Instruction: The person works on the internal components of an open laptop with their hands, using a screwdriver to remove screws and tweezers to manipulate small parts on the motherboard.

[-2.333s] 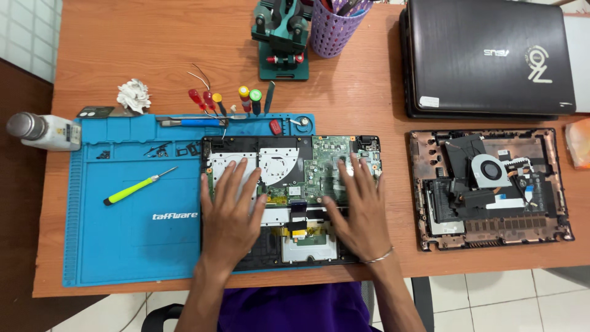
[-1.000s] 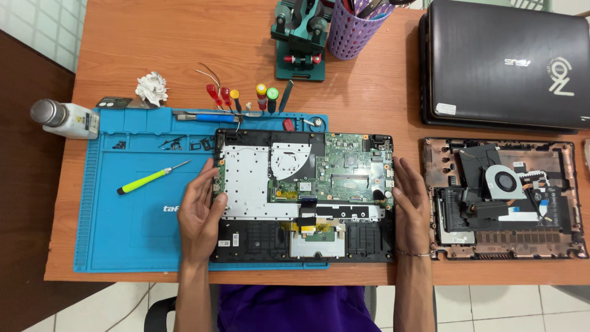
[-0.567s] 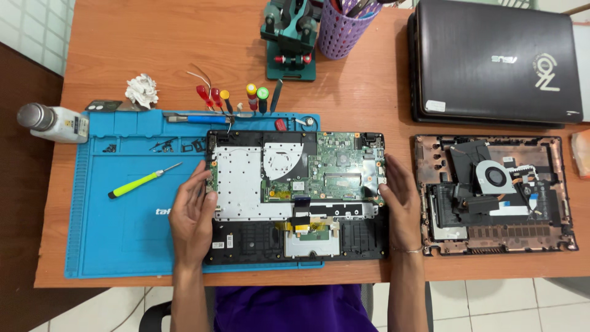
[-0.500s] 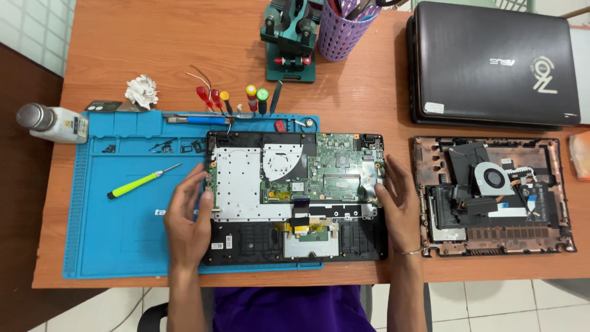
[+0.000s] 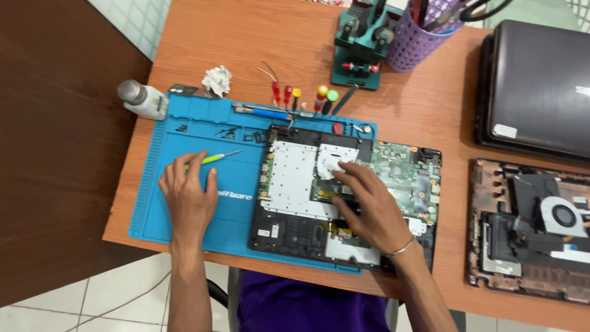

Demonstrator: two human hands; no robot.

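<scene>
An opened laptop base (image 5: 289, 178) with a silver shield and a green circuit board (image 5: 409, 178) lies on the right part of a blue work mat (image 5: 184, 129). My right hand (image 5: 369, 209) rests flat on the board, fingers spread, holding nothing. My left hand (image 5: 190, 197) lies on the mat to the left of the laptop. Its fingertips cover the handle of a yellow-green screwdriver (image 5: 218, 158), whose metal tip points right. I cannot see a closed grip on it.
Behind the mat are a small bottle (image 5: 141, 99), crumpled tissue (image 5: 216, 79), several colour-handled screwdrivers (image 5: 301, 97), a green tool stand (image 5: 362, 43) and a purple cup (image 5: 424, 40). At right lie a closed black laptop (image 5: 541, 86) and a brown bottom cover with a fan (image 5: 534, 227).
My left hand left the laptop's left edge and moved out onto the mat to the screwdriver. My right hand moved from the right edge onto the board. The view shifted left.
</scene>
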